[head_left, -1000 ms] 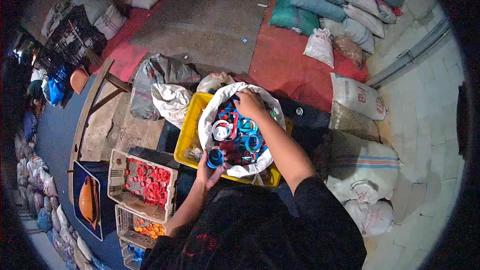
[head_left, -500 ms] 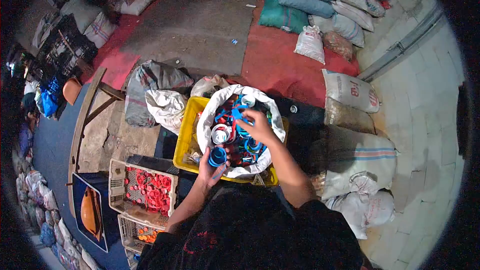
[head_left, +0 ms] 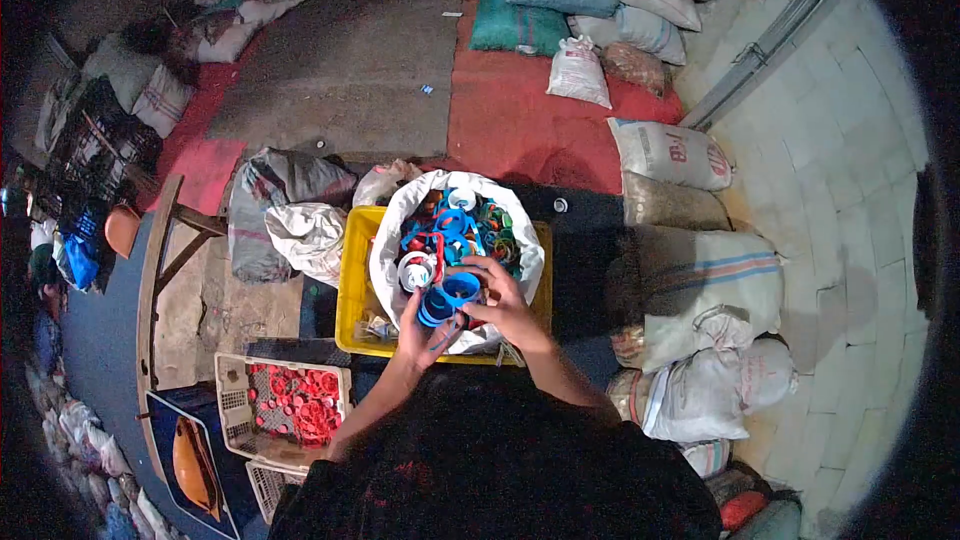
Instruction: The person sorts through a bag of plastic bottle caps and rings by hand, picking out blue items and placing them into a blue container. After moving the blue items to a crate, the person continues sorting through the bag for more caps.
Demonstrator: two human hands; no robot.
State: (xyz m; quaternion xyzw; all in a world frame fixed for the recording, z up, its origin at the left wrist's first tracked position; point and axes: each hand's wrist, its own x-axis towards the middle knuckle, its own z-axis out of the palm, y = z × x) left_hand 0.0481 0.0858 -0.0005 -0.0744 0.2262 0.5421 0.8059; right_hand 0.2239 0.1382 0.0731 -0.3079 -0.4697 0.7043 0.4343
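Observation:
My left hand [head_left: 413, 340] is closed around a dark blue plastic cap [head_left: 435, 308], its round opening facing up. Beside it, a brighter blue cap [head_left: 461, 288] is held in the fingers of my right hand [head_left: 508, 312]. The two caps are close together, apparently touching. Both hands are over the near side of a white sack [head_left: 530, 240] with its rim rolled open. Inside the sack lie mixed plastic caps and rings, among them a white cap [head_left: 417, 271] and blue ones.
The sack sits in a yellow crate [head_left: 352, 315]. To the left, a beige crate [head_left: 234, 410] holds red caps, with another crate [head_left: 265, 488] below it. A wooden beam [head_left: 150, 290] stands beyond. Full sacks [head_left: 710, 270] line the wall at right.
My right hand has come down from the far part of the sack with a blue cap, next to my left hand. The camera view has shifted slightly.

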